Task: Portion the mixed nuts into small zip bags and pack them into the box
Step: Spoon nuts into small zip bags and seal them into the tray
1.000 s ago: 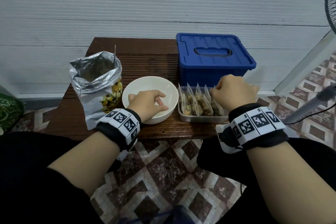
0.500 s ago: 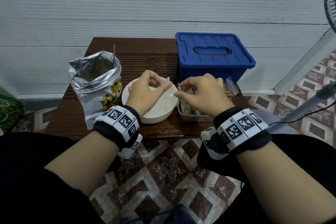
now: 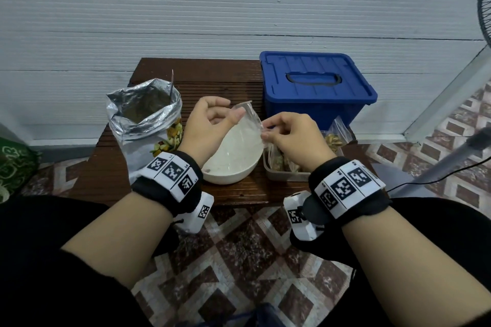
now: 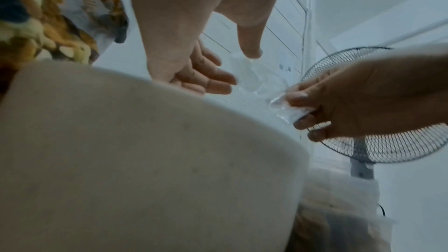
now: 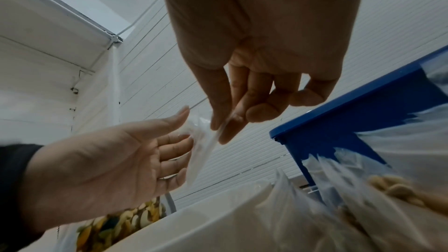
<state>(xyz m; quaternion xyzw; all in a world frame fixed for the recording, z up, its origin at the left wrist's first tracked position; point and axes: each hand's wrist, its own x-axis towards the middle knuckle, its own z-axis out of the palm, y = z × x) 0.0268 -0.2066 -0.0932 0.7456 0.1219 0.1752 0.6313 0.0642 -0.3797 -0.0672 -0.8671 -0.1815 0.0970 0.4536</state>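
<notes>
Presently, one empty zip bag (image 3: 247,125) is held at frame centre in the head view, above the white bowl (image 3: 233,167). The left hand (image 3: 210,127) pinches its upper edge between thumb and forefinger, remaining fingers loose and apart. The right hand (image 3: 292,138) pinches the opposite edge between thumb and forefinger, other fingers curled.

Handling, as judged: the film is very light, limp, transparent and slippery. It offers no stiffness, so grip at the thicker zip strip along the mouth, one lip per hand, to pull it open. Tearing risk appears low; slipping is the likelier fault.

Counts:
- Foil nut bag (image 3: 144,114), open, left of centre: one.
- Bowl: one, apparently empty.
- Clear tray (image 3: 287,175), right of the bowl, holding filled bags: several; exact number cannot be told.
- One filled bag (image 3: 336,138) leans behind the right hand.
- Blue box (image 3: 316,87), lid on, upper right: one.
</notes>
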